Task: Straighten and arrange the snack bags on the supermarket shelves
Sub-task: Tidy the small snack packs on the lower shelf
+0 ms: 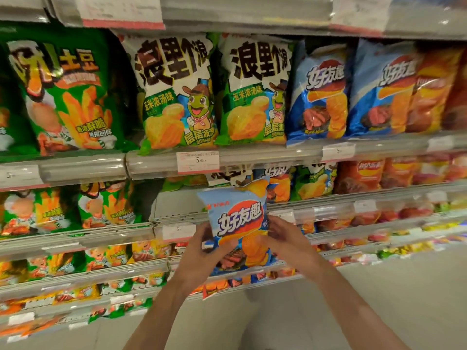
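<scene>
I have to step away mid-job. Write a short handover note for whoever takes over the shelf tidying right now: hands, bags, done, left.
Hands: left hand and right hand both grip one blue chip bag, held upright in front of the shelves, off any shelf.
Bags: matching blue bags stand on the upper shelf, right of the two white-and-green bags. The shelf below has an open gap just behind the held bag.
Done: upper row faces forward and looks tidy.
Left: place the held bag, probably in the gap or with its matching bags, then straighten the lower rows, which look less even.
</scene>
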The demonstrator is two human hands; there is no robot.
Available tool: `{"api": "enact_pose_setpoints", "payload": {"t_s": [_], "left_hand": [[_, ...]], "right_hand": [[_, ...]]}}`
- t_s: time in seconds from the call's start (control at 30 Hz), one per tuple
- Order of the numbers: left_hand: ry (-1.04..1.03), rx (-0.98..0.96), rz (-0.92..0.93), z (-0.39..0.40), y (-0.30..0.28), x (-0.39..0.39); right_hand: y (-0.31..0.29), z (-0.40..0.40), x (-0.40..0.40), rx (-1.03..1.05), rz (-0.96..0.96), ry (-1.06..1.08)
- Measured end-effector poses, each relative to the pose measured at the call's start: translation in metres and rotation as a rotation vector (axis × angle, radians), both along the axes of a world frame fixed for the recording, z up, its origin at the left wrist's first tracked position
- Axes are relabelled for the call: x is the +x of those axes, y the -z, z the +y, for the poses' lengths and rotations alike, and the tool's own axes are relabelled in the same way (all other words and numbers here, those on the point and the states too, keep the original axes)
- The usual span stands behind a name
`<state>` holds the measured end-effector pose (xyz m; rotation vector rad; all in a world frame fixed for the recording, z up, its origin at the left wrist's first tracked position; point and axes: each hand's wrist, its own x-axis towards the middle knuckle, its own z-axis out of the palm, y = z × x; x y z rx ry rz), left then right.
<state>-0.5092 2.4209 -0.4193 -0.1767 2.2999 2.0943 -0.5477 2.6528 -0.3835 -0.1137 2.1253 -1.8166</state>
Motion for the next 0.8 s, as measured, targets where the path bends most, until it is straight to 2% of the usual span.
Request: {"api": "enact_pose_setpoints", "payload": {"t_s": [0.13,0.3,0.43,0.53,0.63,0.73,0.8], "left_hand": [[0.053,-0.004,-0.003,0.039,-0.007,-0.02],[-0.016,0.014,0.038,0.103,-0.015,-0.043],[-0.046,0.041,0.041,0.153,-0.016,-0.061],[-0.094,0.065,0.059,0.175,-0.012,-0.073],[-0.176,0.041,0.061,0.182,-0.007,-0.075],[-0.219,0.002,0.073,0.177,-0.007,-0.074],[-0.229,-0.028,0.081,0.172,-0.009,-0.073]], "right_hand": [[-0.004,0.042,-0.012,0.007,0.009,0.034],[-0.003,0.102,-0.044,-0.022,0.021,0.004],[-0.001,0.152,-0.073,0.045,0.039,-0.022],[0.002,0.184,-0.093,0.074,0.073,0.082],[0.005,0.204,-0.117,0.144,0.123,0.215],[0.006,0.208,-0.144,0.338,0.274,0.217],[0.008,0.202,-0.16,0.384,0.323,0.181]]}}
